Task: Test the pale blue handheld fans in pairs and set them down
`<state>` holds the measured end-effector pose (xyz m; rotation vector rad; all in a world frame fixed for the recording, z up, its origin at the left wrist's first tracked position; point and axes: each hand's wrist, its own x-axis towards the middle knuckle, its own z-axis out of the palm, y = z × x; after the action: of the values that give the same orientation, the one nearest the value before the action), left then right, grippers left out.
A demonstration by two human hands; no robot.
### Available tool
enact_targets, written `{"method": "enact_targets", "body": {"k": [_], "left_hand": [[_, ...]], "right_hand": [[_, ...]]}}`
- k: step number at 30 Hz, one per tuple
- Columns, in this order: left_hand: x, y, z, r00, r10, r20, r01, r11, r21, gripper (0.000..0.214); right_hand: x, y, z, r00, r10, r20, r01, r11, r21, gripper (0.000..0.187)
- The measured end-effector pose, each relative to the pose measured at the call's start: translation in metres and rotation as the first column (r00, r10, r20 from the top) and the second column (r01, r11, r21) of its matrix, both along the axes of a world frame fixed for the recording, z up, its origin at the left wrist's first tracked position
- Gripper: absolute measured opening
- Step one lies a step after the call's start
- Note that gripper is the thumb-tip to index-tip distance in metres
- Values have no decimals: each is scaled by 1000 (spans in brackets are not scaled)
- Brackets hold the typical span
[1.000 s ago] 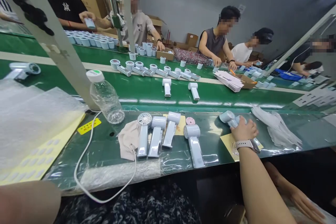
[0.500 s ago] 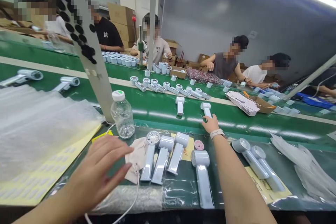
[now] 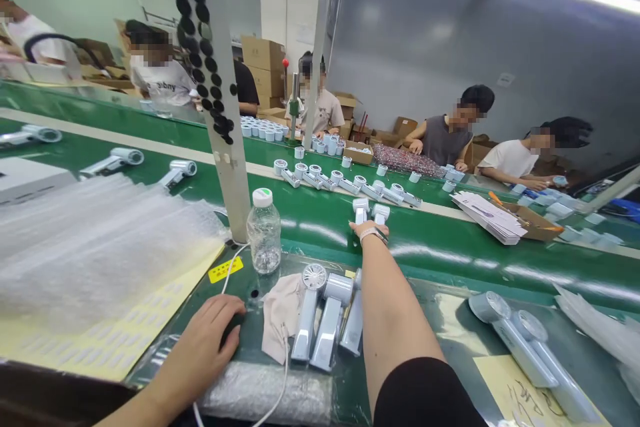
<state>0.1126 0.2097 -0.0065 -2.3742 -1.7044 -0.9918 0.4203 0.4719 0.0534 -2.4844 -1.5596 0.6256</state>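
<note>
My right hand (image 3: 367, 226), a watch on its wrist, reaches far out onto the green conveyor belt (image 3: 450, 247). It lies against the handles of two pale blue handheld fans (image 3: 361, 209) (image 3: 381, 212); its fingers are hidden behind the hand. My left hand (image 3: 207, 341) rests palm down on the near table, fingers flat, holding nothing, beside a beige cloth (image 3: 279, 320). Three more fans (image 3: 327, 323) lie side by side right of the cloth, partly under my right forearm. Two fans (image 3: 520, 340) lie at the near right.
A water bottle (image 3: 263, 232) stands by a slanted metal post (image 3: 226, 120). Bubble wrap (image 3: 85, 247) and a yellow sheet (image 3: 115, 340) fill the left. A white cable (image 3: 280, 390) crosses the near edge. Several people work across the belt, with rows of fans and a leaflet stack (image 3: 487, 217).
My right hand left the two fans at the right and stretched forward to the belt, where the two fans now sit closer together. My left hand came down flat onto the table.
</note>
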Motion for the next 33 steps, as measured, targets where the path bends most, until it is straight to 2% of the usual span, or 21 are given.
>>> {"method": "enact_targets", "body": {"k": [3, 5, 9, 12, 15, 16, 17, 18, 19, 20, 21, 22, 23, 24, 26, 28, 29, 30, 31, 32, 33], "left_hand": [[-2, 0, -1, 999, 6, 39, -5, 1000, -26, 17], [-2, 1, -1, 997, 13, 77, -8, 998, -63, 17], [-2, 6, 3, 987, 25, 160, 4, 984, -179, 14], [0, 7, 11, 983, -5, 186, 51, 968, -245, 16], [16, 2, 25, 978, -51, 204, 110, 952, -287, 17], [26, -1, 31, 962, -86, 258, 162, 943, -291, 20], [37, -5, 38, 918, -120, 378, 241, 927, -289, 25], [50, -8, 44, 812, -147, 565, 357, 891, -281, 36], [63, -10, 49, 610, -181, 771, 532, 815, -230, 55], [75, -12, 54, 338, -180, 924, 683, 722, -109, 70], [85, -13, 57, 117, -92, 989, 729, 684, -22, 69], [91, -14, 58, -56, -13, 998, 744, 666, 51, 64], [94, -14, 58, -164, 63, 985, 743, 665, 81, 57], [94, -13, 57, -209, 126, 970, 739, 669, 73, 51], [86, -12, 56, -207, 187, 960, 763, 645, 39, 48], [75, -11, 57, -197, 200, 960, 796, 604, 38, 52], [70, -12, 59, -210, 191, 959, 805, 591, 58, 53], [65, -13, 62, -229, 181, 956, 807, 585, 83, 53], [61, -14, 65, -250, 171, 953, 798, 594, 103, 54], [57, -15, 67, -260, 165, 951, 782, 614, 107, 56], [52, -16, 69, -256, 153, 954, 757, 646, 99, 60]], "right_hand": [[3, -14, 8, 992, -57, -116, 62, 998, 33, 39], [15, -22, 19, 971, -42, -235, 62, 995, 78, 35], [38, -54, 41, 846, 63, -530, 62, 975, 214, 28], [45, -106, 49, 672, 192, -715, 81, 941, 328, 33], [38, -178, 51, 505, 319, -802, 81, 908, 412, 52], [31, -203, 50, 462, 366, -808, 76, 891, 447, 56], [21, -227, 49, 448, 444, -776, 76, 846, 528, 56], [10, -248, 48, 493, 504, -709, 55, 796, 603, 52], [-3, -267, 45, 559, 554, -617, -9, 748, 663, 48], [-16, -283, 42, 620, 590, -518, -102, 715, 692, 46], [-28, -296, 39, 661, 615, -431, -199, 697, 689, 47], [-39, -305, 35, 677, 639, -366, -295, 691, 660, 50], [-47, -313, 33, 675, 658, -333, -371, 693, 617, 54], [-51, -317, 30, 661, 673, -331, -424, 699, 575, 57], [-54, -319, 29, 578, 705, -412, -481, 702, 526, 64], [-52, -313, 29, 447, 692, -566, -410, 722, 558, 67], [-52, -307, 28, 413, 671, -617, -332, 741, 584, 64], [-53, -300, 26, 433, 651, -624, -253, 752, 609, 58], [-57, -292, 22, 509, 634, -582, -204, 746, 634, 47], [-62, -285, 16, 617, 622, -482, -212, 722, 658, 35], [-68, -278, 9, 716, 615, -331, -284, 689, 667, 23]]}}
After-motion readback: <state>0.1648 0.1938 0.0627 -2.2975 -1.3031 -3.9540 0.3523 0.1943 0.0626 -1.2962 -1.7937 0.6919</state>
